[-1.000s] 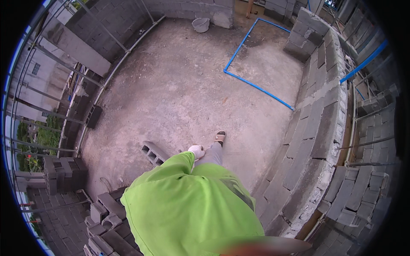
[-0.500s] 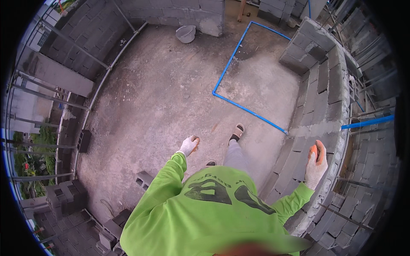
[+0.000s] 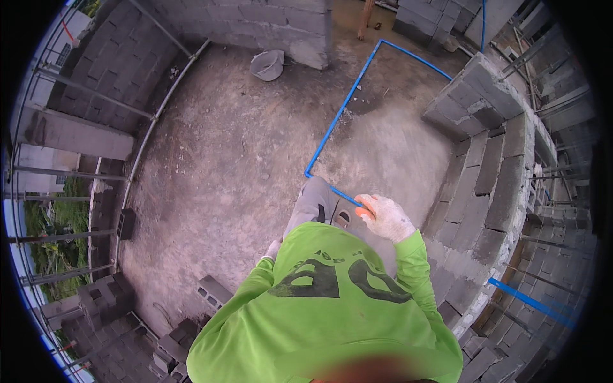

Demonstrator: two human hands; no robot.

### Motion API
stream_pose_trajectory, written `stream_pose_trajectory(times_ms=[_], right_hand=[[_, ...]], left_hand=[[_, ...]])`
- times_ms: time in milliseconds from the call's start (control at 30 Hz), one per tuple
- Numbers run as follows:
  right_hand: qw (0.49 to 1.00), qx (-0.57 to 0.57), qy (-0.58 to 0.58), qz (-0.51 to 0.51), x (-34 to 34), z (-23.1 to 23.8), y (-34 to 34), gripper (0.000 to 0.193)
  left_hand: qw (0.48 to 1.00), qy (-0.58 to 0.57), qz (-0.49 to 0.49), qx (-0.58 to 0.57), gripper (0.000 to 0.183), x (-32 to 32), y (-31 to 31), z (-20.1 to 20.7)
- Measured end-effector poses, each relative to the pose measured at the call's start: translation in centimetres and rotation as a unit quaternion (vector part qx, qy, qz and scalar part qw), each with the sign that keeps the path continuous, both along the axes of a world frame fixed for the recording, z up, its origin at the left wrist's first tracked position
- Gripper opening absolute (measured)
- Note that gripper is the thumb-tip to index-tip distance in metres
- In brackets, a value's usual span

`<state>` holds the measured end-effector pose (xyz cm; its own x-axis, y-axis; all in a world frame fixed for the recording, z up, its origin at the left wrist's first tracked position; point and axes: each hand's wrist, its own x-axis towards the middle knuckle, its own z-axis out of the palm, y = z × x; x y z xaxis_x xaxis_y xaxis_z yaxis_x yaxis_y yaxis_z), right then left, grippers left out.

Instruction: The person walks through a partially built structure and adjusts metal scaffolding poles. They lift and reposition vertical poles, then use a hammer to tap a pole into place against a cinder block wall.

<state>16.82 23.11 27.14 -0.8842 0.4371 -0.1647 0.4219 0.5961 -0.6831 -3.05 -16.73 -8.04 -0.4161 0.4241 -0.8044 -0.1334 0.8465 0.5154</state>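
Observation:
My right hand (image 3: 387, 218), in a white glove with orange on the fingers, is in front of my body with its fingers curled in. No held object shows in it. It overlaps the view of a blue pipe (image 3: 345, 115) that runs in an angled line across the concrete floor. Only a bit of my left hand (image 3: 272, 249), gloved too, shows beside my left hip. Its fingers are hidden by my sleeve and body. One grey trouser leg is forward, near the pipe's corner.
A low block wall (image 3: 476, 185) runs along my right. A grey bucket (image 3: 267, 65) stands at the far side of the floor (image 3: 217, 153). Loose hollow blocks (image 3: 214, 292) lie at the near left, and metal scaffold poles (image 3: 167, 102) line the left edge.
My right hand has swung from above the right wall to in front of my body. My left hand has drawn back to my hip. The other leg is now forward, nearer the pipe.

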Motion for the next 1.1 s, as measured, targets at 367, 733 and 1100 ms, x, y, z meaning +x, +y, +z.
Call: stream_pose_trajectory(times_ms=[367,733,1100], right_hand=[[0.966,-0.049,-0.155,-0.201,-6.7,-10.2,20.6,0.029],[0.986,-0.042,-0.148,-0.064,-20.1,-9.6,36.1,0.029],[0.915,-0.377,-0.146,0.009,-34.7,-21.3,51.2,0.028]], left_hand=[[0.991,0.033,-0.11,-0.071,0.041,-15.4,31.9,0.9],[0.964,0.153,0.077,0.203,0.039,-32.2,54.1,8.6],[0.824,-0.066,0.557,-0.083,0.027,-10.0,39.0,5.6]])
